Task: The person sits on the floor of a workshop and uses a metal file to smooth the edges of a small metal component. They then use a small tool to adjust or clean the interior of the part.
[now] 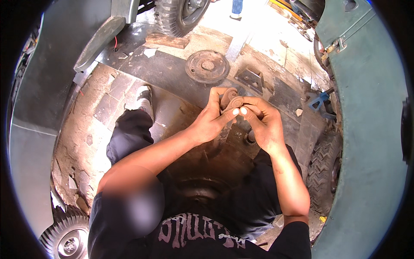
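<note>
Both my hands meet in front of me around a rusty brown metal part (pixel 235 102) with rounded, ringed ends. My left hand (pixel 214 117) grips it from the left, thumb on top and fingers curled behind. From the other side my right hand (pixel 266 123) pinches it, its thumb tip beside the left thumb. The part's underside is hidden behind my fingers, and I cannot make out its exact kind. Below my hands, partly covered by my arms and legs, are dark tiles and a short round metal piece (pixel 250 137).
A rusty round plate (pixel 208 66) lies ahead, with a dark metal bracket (pixel 250 80) to its right. Beyond are a wooden block (pixel 167 40) and a tyre (pixel 179 17). Green vehicle panels (pixel 366 129) stand close on the right, near a blue stand (pixel 320 103); grey panels (pixel 47 86) stand left.
</note>
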Motion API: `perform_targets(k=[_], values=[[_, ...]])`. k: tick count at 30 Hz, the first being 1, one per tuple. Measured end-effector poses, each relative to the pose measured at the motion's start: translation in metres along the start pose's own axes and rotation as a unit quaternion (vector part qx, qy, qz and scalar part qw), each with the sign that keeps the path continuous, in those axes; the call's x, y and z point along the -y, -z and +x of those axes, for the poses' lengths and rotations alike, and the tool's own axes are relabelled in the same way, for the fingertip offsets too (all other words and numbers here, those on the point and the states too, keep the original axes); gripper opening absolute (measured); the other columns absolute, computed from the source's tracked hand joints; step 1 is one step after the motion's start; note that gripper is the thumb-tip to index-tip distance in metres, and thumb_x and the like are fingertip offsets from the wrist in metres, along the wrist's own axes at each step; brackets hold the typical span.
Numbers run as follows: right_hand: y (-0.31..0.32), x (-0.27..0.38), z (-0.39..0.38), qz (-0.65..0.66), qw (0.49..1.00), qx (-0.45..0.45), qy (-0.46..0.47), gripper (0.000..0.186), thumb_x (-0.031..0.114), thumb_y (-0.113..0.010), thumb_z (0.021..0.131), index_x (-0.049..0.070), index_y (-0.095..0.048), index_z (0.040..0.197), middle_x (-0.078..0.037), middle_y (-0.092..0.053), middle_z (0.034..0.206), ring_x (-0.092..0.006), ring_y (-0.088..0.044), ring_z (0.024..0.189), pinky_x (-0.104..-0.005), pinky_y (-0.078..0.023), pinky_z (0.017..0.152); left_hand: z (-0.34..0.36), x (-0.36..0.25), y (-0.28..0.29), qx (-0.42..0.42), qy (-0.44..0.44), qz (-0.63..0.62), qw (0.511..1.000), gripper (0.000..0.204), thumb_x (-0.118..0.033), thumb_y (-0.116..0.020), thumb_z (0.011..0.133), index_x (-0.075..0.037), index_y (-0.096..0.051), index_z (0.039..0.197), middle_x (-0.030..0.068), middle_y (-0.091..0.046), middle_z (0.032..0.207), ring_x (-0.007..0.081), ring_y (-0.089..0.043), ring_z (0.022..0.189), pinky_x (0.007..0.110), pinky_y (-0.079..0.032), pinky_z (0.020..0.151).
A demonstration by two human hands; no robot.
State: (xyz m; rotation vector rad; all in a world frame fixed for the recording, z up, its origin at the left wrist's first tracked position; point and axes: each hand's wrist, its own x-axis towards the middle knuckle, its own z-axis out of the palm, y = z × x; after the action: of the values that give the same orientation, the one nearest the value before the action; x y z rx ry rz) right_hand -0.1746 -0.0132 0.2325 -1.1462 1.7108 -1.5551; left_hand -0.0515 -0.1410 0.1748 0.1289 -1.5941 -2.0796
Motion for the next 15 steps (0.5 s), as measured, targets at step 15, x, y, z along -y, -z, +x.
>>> perform_targets(k=[15], values=[[0.012,0.019,0.000,-0.087,0.995,-0.047,-0.009,0.027,-0.001,-0.073,0.090,0.001,-0.064,0.116,-0.010,-0.077,0.091,-0.0118,-0.073,0.085,-0.0276,-0.056,0.079,-0.004,-0.010,-0.005,-0.026,0.003,-0.027,0.999,0.044,0.001,-0.070,0.095,-0.010,-0.039,0.124,0.0045,-0.058,0.112,0.0096,-0.055,0.105,0.029,-0.048,0.093]])
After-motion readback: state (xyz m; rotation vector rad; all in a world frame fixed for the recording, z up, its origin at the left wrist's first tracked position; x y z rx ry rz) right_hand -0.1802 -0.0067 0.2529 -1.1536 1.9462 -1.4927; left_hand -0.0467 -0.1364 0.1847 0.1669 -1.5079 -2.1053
